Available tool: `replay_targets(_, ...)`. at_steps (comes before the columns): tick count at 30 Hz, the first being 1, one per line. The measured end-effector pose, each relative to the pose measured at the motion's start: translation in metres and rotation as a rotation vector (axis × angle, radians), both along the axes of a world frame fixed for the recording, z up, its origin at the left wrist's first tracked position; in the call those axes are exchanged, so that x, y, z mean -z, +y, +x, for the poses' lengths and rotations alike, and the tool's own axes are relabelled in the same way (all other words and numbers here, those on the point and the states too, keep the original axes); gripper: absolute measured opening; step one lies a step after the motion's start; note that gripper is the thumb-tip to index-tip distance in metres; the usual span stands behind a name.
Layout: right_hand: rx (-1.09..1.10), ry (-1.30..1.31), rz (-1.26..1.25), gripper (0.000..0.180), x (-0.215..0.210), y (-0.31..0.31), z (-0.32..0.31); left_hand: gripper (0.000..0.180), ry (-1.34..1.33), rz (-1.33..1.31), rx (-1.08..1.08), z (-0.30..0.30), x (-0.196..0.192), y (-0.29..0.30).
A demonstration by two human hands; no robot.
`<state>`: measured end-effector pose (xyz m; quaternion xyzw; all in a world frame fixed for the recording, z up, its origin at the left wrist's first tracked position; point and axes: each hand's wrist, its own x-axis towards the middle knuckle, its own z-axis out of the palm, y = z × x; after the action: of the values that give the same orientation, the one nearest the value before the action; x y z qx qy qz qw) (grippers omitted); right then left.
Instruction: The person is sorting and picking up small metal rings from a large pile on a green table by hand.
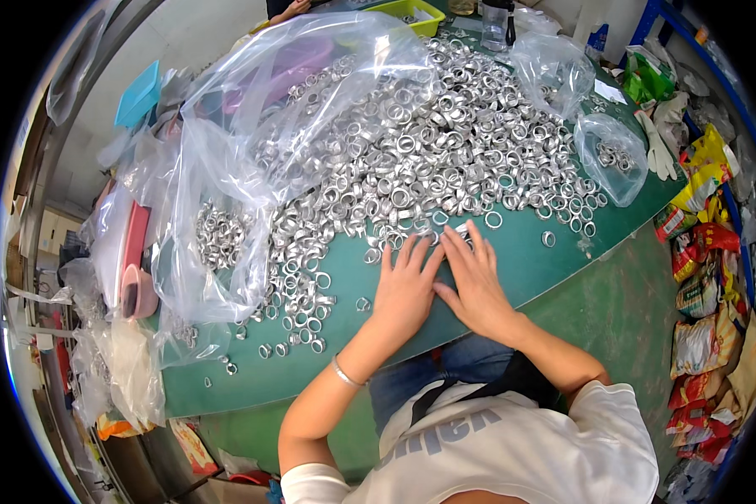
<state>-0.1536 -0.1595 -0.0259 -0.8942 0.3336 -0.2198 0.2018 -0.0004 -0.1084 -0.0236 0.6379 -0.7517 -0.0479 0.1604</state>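
A green work table [554,269] carries a broad heap of small silver metal rings [428,143]. The left hand [405,290] lies flat, palm down, fingers spread, holding nothing, its fingertips at the near edge of the heap. The right hand [475,281] lies just beside it, also flat with fingers extended, the two hands touching at the thumb side. A single loose ring [548,238] sits to the right of the right hand. A large clear plastic bag [227,185] holding more rings lies to the left of the left hand. Two small clear bags [613,155] rest beyond the right hand
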Motion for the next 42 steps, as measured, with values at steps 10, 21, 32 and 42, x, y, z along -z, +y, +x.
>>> replay_targets(10, -0.415, -0.275, 0.116, 0.044, 0.002, -0.002, 0.008, 0.043, 0.022, -0.093, -0.332, 0.049, -0.006, 0.063)
replay_targets(21, 0.183, -0.012, -0.149, 0.031, -0.004, -0.043, -0.028, 0.038, 0.09, -0.095, -0.169, 0.007, -0.004, 0.059)
replay_targets(32, -0.353, -0.207, 0.047, 0.045, -0.035, -0.028, 0.041, 0.045, 0.09, -0.185, -0.552, 0.036, -0.004, 0.071)
replay_targets(42, -0.022, 0.051, -0.165, 0.013, -0.02, -0.042, 0.007, 0.045, 0.064, -0.155, -0.396, 0.035, -0.003, 0.091)
